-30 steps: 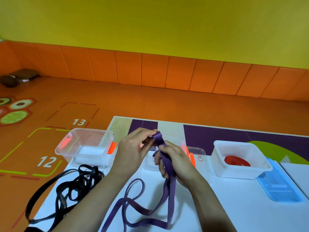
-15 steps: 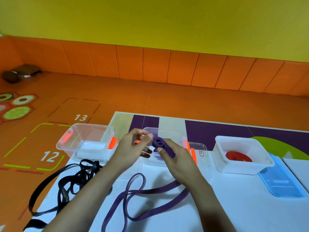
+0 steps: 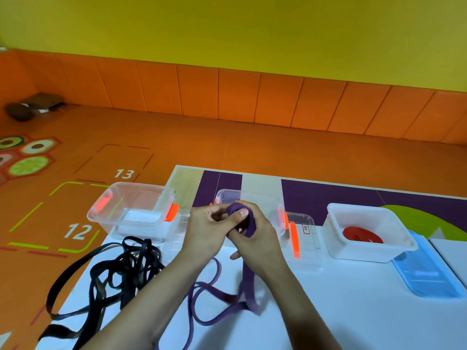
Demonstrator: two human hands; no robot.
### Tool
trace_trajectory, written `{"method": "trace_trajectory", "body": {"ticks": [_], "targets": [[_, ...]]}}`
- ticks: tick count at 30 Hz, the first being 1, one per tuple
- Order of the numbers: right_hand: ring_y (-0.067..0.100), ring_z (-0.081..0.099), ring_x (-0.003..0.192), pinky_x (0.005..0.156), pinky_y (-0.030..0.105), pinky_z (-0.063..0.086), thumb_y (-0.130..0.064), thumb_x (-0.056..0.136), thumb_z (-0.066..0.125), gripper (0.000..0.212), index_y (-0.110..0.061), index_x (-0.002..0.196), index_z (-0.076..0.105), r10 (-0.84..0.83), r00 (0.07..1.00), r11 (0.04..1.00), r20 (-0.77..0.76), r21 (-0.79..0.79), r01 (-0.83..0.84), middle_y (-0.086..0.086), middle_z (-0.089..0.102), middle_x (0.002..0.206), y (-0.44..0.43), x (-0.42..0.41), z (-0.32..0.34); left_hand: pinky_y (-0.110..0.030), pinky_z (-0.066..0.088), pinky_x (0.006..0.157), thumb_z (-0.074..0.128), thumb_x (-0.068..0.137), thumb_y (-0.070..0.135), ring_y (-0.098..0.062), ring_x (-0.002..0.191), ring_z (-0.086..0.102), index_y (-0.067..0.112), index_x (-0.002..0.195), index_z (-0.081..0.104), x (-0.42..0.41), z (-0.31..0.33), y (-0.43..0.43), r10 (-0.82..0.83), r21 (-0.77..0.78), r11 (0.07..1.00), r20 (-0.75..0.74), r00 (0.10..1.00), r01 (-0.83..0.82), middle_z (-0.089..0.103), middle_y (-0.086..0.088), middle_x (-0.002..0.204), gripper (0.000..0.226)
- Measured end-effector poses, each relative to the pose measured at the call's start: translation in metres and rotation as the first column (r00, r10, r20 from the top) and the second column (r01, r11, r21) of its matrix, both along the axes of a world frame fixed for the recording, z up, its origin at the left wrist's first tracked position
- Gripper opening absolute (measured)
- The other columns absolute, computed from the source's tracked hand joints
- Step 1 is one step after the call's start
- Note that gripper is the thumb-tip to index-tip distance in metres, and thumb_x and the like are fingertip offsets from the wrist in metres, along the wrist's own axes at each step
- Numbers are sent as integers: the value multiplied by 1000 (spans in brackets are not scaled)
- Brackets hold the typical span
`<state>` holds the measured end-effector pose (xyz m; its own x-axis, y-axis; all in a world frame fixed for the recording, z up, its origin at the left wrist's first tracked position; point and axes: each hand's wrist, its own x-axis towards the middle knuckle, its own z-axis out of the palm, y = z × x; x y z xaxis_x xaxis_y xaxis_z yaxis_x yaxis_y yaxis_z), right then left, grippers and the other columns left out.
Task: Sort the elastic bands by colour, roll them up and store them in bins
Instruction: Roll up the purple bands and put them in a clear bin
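Observation:
A purple elastic band (image 3: 249,294) is partly wound into a small roll (image 3: 250,221) held above the white table. My left hand (image 3: 206,232) pinches the roll from the left with its thumb on top. My right hand (image 3: 260,245) grips the roll from the right, and the band's loose end trails from it down onto the table in loops. A tangle of black bands (image 3: 116,274) lies at the table's left edge. A rolled red band (image 3: 362,234) sits in the white bin (image 3: 333,246) on the right.
Two clear bins with orange clips stand at the back: one on the left (image 3: 101,215), one (image 3: 274,199) behind my hands. A clear lid (image 3: 307,248) lies right of my hands, and a blue lid (image 3: 427,276) beside the white bin. Orange floor surrounds the table.
The purple roll has grown thicker as both hands wound it. The loose loops on the table have shortened and shifted toward my right hand.

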<state>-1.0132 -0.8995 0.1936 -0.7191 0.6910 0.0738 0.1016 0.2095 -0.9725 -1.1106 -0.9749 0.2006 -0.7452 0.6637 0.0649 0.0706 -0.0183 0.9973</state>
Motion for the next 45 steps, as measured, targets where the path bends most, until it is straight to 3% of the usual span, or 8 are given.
{"method": "trace_trajectory", "body": {"ticks": [6, 11, 15, 18, 26, 36, 40, 45], "targets": [[15, 64, 86, 80, 40, 56, -32, 93, 67, 30, -43, 120, 58, -101, 994, 968, 38, 234, 90, -16, 69, 99, 2, 1, -12, -36, 63, 78, 83, 83, 13, -28, 80, 76, 25, 85, 80, 8, -4, 0, 18, 23, 1000, 50, 999, -19, 76, -14, 80, 12], [-7, 55, 85, 88, 26, 49, -27, 100, 62, 71, -64, 148, 25, 154, 964, 933, 215, 289, -214, -16, 45, 111, 20, 18, -12, -37, 63, 74, 79, 87, 17, -20, 76, 71, 9, 95, 76, -13, -1, -11, -243, -134, 960, 30, 970, 245, 76, -13, 81, 12], [6, 51, 74, 89, 34, 51, -20, 103, 59, 77, -68, 149, 18, 261, 895, 829, 361, 391, -400, -18, 32, 132, 25, 26, -9, -43, 62, 74, 84, 80, 37, -27, 74, 68, 18, 88, 79, -31, 1, -18, -464, -349, 845, -106, 879, 404, 67, -21, 84, 21], [3, 53, 84, 87, 29, 51, -17, 97, 65, 82, -63, 150, 23, 209, 945, 868, 252, 397, -298, -20, 41, 125, 23, 24, -12, -45, 55, 69, 83, 84, 28, -20, 70, 60, 20, 90, 80, -25, -2, -16, -425, -244, 892, -161, 891, 381, 66, -15, 77, 10], [2, 60, 101, 88, 33, 54, -30, 85, 74, 57, -42, 136, 52, -98, 991, 923, 92, 381, 56, -18, 60, 114, 7, 12, -23, -24, 58, 78, 78, 85, 11, -19, 83, 74, 11, 97, 80, 15, -8, -6, -98, 35, 995, 238, 966, 92, 79, -12, 89, 12], [10, 56, 96, 87, 33, 53, -15, 101, 60, 82, -68, 148, 17, 166, 937, 856, 308, 427, -292, -12, 38, 121, 15, 31, -18, -38, 58, 77, 80, 86, 10, -23, 78, 69, 18, 99, 77, -19, -6, -24, -372, -180, 915, -26, 928, 362, 76, 0, 87, 16], [7, 57, 105, 90, 25, 51, -18, 95, 68, 78, -64, 146, 32, 131, 962, 898, 239, 382, -217, -14, 50, 121, 14, 29, -18, -28, 56, 78, 80, 86, 10, -15, 77, 70, 18, 99, 79, -19, -4, -26, -406, -191, 907, -150, 902, 376, 77, 3, 84, 15], [10, 69, 86, 87, 28, 56, -24, 86, 82, 33, -32, 114, 68, 162, 985, 985, 63, 41, -165, -6, 74, 100, 20, 38, -4, -32, 59, 84, 79, 83, 10, -21, 86, 73, 11, 104, 78, -15, -11, -26, -265, -13, 964, -99, 959, 265, 78, -6, 93, 21]]}}
